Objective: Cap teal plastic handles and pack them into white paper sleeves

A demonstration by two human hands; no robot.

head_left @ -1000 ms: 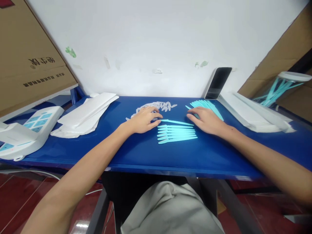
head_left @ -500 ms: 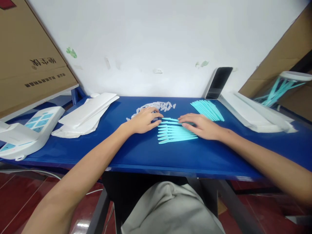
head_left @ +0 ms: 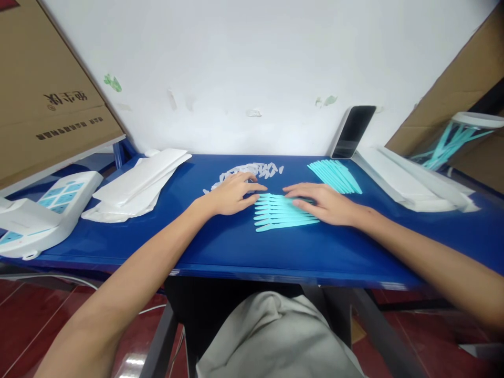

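Sliding the right hand [head_left: 321, 203] leftward since a second ago, off the far pile [head_left: 336, 176] of teal sticks and onto the row [head_left: 281, 221] at mid counter [head_left: 236, 247]. Holding the left hand [head_left: 232, 194] where it was, at the row's left ends.

Judging the step in hand as squaring up the row: laying the right fingers flat across the upper sticks, butting the left fingertips against their rounded ends. Showing both hands palm down and loosely open, fingers stretched, gripping nothing. Bringing both forearms in low from the near edge, converging on the row, wrists nearly straight.

Finding the row with sticks side by side and touching, just this side of the white caps [head_left: 255, 169] and left of the pile.

Judging any further move as calling for a light touch: nudging the ends level without fanning the sticks, then lifting the fingers straight up rather than dragging one askew
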